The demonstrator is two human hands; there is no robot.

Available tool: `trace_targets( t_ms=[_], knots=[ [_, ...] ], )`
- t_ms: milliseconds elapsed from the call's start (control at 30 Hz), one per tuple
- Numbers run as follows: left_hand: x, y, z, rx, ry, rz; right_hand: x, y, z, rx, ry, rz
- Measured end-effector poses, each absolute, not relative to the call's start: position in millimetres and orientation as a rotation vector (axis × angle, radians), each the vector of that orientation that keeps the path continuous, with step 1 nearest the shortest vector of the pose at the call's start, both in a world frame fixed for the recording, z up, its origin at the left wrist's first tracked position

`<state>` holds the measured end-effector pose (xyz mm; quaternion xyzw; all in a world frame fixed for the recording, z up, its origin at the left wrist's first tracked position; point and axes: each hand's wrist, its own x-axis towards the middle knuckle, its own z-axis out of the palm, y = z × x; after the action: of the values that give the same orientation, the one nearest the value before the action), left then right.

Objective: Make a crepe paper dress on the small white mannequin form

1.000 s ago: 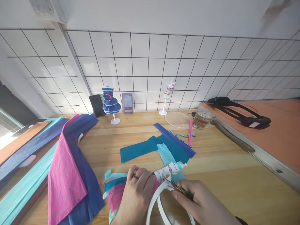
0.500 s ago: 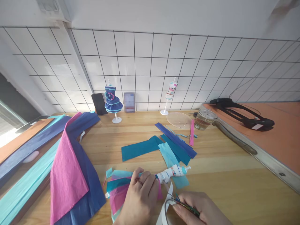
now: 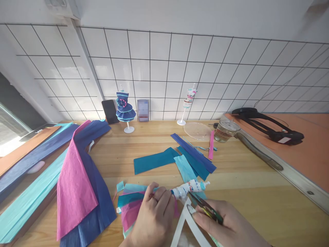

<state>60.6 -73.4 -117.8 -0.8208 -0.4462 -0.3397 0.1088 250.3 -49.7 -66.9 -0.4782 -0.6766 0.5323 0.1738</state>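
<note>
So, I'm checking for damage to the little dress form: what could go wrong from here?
The snips in the right grip point close to the small dress form, so a slip might nick its white, patterned top. The white strip bends sharply beside them and could be caught or cut unevenly. Light blue fabric lies partly behind the form, so it might get snagged too.

We note the skirt (image 3: 130, 213) partly hidden beneath the left hand (image 3: 155, 213), the tool (image 3: 209, 210) partly covered by the right hand (image 3: 224, 219), the white strip (image 3: 180, 224) cut off below, the card (image 3: 143, 110) blurred.
</note>
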Motion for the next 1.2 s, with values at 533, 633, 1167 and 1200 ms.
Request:
trace_targets(
  t_ms=[533,633,1167,1200],
  knots=[
    [55.7,-73.2,-117.9,-2.358,-1.216,-0.846,252.4,-4.4,-46.6,-1.582,-1.735,1.739],
    [57.2,-75.0,-116.9,-2.348,-1.199,-0.762,253.7,-6.9,-43.7,-1.58,-1.738,1.746],
    [60.3,-78.4,-101.5,-2.61,-1.618,-0.855,232.6,1.9,-38.7,-1.388,-1.773,1.837],
    [60.2,-78.0,-97.4,-2.637,-1.709,-0.934,230.1,3.0,-36.6,-1.37,-1.818,1.835]
  ],
)
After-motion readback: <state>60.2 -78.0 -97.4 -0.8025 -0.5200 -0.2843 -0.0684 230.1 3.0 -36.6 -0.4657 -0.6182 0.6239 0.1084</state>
